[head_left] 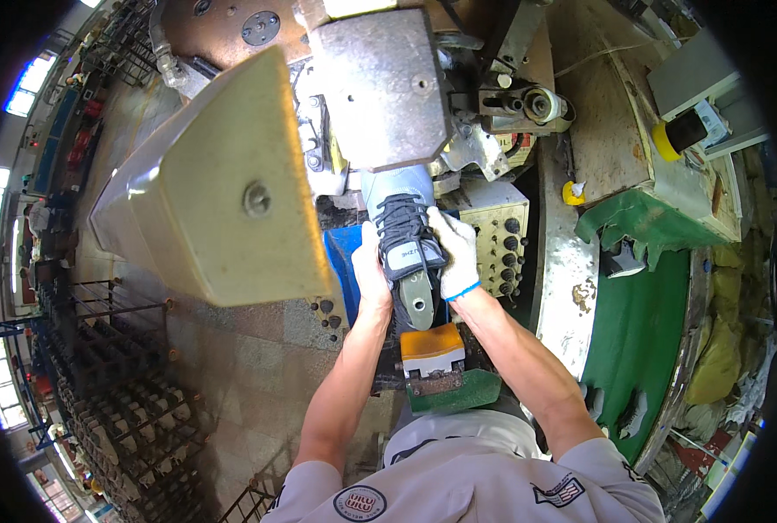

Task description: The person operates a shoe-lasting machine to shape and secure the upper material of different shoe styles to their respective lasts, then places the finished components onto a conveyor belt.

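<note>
A grey-blue lace-up shoe [397, 228] with dark laces sits on a greenish-grey shoe last [417, 305], whose end with a hole sticks out toward me. The toe part goes under a worn metal plate [380, 91] of a machine and is hidden there. My left hand [370, 268], in a white glove, presses along the left side of the shoe near the heel. On the other side my right hand [456, 253], gloved in white with a blue cuff edge, grips the shoe by its collar. Just below the last is an orange pad [432, 343] on the machine.
A large pale machine cover [231, 187] juts in at left. Beside my right hand stands a control box [502, 240] with several black knobs. At right runs a green conveyor belt [637, 349] under a wooden housing [610, 131]. Racks [127, 418] stand on the floor at lower left.
</note>
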Motion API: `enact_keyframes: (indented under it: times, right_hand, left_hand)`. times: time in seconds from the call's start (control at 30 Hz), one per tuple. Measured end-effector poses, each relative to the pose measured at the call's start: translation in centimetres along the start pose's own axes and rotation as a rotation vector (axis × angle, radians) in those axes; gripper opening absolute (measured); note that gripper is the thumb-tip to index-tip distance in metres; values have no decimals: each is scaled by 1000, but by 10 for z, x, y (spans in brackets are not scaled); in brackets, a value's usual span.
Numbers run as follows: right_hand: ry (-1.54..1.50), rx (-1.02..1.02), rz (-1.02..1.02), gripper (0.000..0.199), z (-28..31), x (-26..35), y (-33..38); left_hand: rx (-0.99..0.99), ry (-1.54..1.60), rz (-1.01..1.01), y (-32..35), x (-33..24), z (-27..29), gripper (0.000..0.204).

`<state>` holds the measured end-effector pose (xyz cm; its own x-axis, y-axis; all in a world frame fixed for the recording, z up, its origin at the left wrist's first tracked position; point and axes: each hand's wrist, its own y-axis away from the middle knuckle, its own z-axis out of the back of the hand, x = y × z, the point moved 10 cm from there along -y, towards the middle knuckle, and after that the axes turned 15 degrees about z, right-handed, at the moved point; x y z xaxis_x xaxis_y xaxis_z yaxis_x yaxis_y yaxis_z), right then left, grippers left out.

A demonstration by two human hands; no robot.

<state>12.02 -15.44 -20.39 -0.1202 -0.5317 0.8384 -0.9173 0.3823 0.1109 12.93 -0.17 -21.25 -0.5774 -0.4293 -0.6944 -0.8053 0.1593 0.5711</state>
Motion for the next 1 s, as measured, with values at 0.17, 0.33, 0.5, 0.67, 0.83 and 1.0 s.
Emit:
enact_keyframes:
  times: [0.17, 0.33, 0.5, 0.67, 0.83, 1.0]
  right_hand:
    - [-21, 4, 7, 27, -12, 8, 6]
    - [259, 90, 119, 41, 51, 52, 22]
    - [-54, -114, 50, 49, 131, 110, 83]
    - [160, -272, -51, 50, 199, 133, 137]
    - [918, -501, -227, 58, 356, 179, 242]
    - [1486, -581, -505, 75, 505, 243, 386]
  left_hand:
    - [21, -95, -146, -18, 7, 17, 56]
    - [-353, -687, -204, 30, 31, 55, 54]
    - [-424, -1054, -202, 6, 234, 160, 52]
    - [-370, -1113, -29, -2, 234, 179, 32]
    - [-394, -1005, 17, 118, 87, 130, 26]
    - [-599, -945, -125, 235, -57, 136, 30]
